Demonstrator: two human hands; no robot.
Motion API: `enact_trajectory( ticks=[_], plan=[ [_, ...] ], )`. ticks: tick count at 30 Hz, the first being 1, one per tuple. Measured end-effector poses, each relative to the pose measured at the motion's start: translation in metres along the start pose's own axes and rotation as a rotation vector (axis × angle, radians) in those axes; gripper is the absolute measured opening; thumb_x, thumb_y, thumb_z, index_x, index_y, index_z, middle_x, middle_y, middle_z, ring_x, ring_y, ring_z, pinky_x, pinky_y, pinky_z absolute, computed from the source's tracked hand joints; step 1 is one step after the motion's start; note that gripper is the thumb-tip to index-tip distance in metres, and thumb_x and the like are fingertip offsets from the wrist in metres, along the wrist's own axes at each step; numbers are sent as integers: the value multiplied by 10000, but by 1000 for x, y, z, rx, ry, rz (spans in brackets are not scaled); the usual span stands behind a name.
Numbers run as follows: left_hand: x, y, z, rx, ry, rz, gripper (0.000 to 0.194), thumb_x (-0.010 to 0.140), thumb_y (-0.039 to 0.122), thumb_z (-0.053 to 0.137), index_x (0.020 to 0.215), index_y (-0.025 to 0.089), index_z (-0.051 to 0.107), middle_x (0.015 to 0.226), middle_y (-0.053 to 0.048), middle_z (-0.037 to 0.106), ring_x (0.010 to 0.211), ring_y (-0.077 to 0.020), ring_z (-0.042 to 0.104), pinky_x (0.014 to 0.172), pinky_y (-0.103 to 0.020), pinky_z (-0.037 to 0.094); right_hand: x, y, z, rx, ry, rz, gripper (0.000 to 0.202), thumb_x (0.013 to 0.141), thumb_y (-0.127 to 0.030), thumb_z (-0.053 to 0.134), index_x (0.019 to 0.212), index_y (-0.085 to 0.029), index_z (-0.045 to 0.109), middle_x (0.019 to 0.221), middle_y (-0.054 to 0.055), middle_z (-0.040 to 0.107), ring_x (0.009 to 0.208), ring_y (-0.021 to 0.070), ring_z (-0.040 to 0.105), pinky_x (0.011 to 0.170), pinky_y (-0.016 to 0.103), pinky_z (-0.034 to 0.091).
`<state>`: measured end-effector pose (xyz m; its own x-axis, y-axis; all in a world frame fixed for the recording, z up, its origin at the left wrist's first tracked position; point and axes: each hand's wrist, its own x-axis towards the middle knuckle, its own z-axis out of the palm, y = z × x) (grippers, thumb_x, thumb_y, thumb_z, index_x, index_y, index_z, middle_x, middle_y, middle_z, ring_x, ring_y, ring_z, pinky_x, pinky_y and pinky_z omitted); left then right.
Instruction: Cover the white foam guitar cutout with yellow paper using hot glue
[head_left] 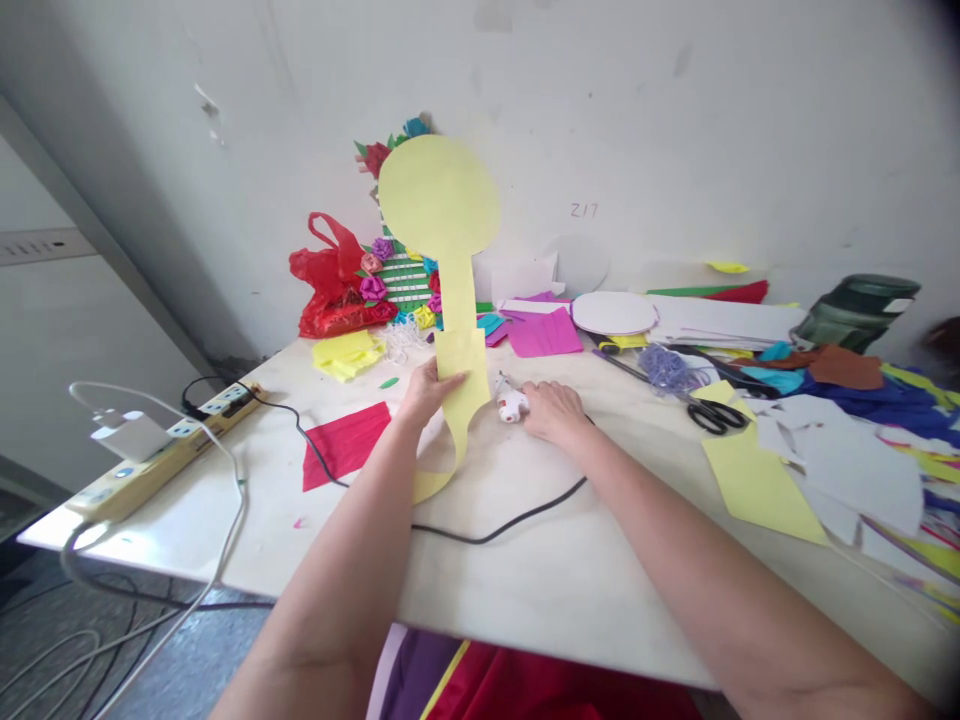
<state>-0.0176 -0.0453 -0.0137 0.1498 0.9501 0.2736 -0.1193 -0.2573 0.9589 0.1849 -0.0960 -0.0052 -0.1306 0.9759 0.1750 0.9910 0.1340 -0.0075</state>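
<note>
Left grip [424, 392]: closed, pinching the yellow paper cutout [441, 195] by its square middle piece, thumb on the near face. The cutout stands up at twelve o'clock, round head on top, curved tail sweeping down towards the bench [540, 580]. Right grip [555, 412]: closed round a white glue gun [511, 404], just to the three o'clock side of the cutout. Cannot tell whether the nozzle touches paper; trigger finger hidden.

Step in hand, my reading: steadying the paper with the gun at the ready. Next move, as I judge it, calls for the left grip to hold the paper firm and flat while the nozzle is guided, with slack left in the black cord [487, 540].

Further out: red paper [345, 447] at nine o'clock, lying under the cord; power strip [176, 440] beyond it, same bearing. Red bag [328, 290] at eleven. Magenta paper [546, 335] at one. Scissors [718, 416] at two, beside a yellow sheet [761, 485] and white scraps [847, 465] at three.
</note>
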Motion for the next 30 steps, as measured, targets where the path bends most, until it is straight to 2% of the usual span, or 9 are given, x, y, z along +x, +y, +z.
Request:
enact_trajectory(
  ticks=[5, 8, 11, 13, 16, 19, 21, 25, 30],
  plan=[
    [-1, -6, -1, -78, -33, -33, 487, 545, 305, 784, 968, 126, 623, 912, -84, 685, 775, -226, 645, 723, -349, 520, 3, 13, 3, 39, 59, 78, 328, 733, -337, 495, 1009, -198, 605, 952, 134, 637, 863, 269, 602, 687, 342, 419],
    [-3, -6, 0, -132, -47, -66, 497, 530, 300, 792, 960, 118, 623, 896, -86, 687, 764, -228, 647, 729, -360, 519, 8, 30, 2, 140, 110, 204, 295, 709, -303, 497, 962, -229, 630, 946, 108, 645, 859, 261, 608, 673, 332, 430],
    [-4, -8, 0, -151, -69, -108, 518, 538, 304, 790, 990, 121, 615, 913, -91, 685, 769, -239, 650, 733, -382, 517, 14, 45, 3, 405, 196, 354, 275, 686, -345, 526, 907, -230, 643, 825, 76, 655, 814, 253, 608, 646, 327, 442],
    [-5, -10, -1, -158, -84, -131, 536, 545, 304, 788, 1018, 128, 607, 934, -90, 682, 792, -246, 649, 750, -393, 513, 17, 48, 5, 691, 245, 387, 302, 647, -390, 577, 864, -191, 644, 702, 55, 628, 695, 220, 598, 589, 307, 450],
    [-5, -13, -1, -164, -105, -164, 548, 539, 302, 791, 1024, 127, 606, 951, -93, 679, 821, -255, 645, 772, -399, 507, 18, 47, 10, 1139, 231, 299, 303, 600, -392, 628, 763, -138, 623, 485, -11, 510, 455, 135, 487, 478, 275, 441],
    [-4, -14, -1, -161, -114, -199, 555, 518, 293, 800, 1010, 121, 609, 942, -102, 681, 802, -258, 648, 761, -400, 510, 15, 42, 11, 1364, 187, 154, 254, 589, -369, 654, 664, -134, 591, 394, -49, 440, 362, 93, 404, 429, 256, 420],
    [-4, -14, 0, -160, -115, -213, 555, 510, 286, 803, 1003, 119, 610, 926, -104, 683, 785, -256, 650, 749, -398, 513, 12, 40, 9, 1392, 148, 94, 257, 595, -378, 664, 609, -137, 574, 407, -37, 469, 367, 92, 423, 413, 242, 400],
    [-5, -12, 1, -169, -119, -223, 548, 514, 267, 800, 1004, 117, 606, 919, -105, 682, 774, -252, 651, 738, -394, 517, 7, 38, 3, 1279, 47, 4, 331, 624, -402, 660, 471, -140, 527, 420, -2, 504, 398, 92, 464, 438, 228, 389],
    [-8, -9, 2, -153, -149, -241, 544, 529, 259, 793, 1019, 122, 601, 929, -104, 681, 777, -252, 652, 720, -383, 523, 8, 36, 5, 1241, 0, -18, 322, 631, -403, 660, 491, -135, 549, 447, 16, 544, 416, 95, 482, 452, 227, 395]
  ],
)
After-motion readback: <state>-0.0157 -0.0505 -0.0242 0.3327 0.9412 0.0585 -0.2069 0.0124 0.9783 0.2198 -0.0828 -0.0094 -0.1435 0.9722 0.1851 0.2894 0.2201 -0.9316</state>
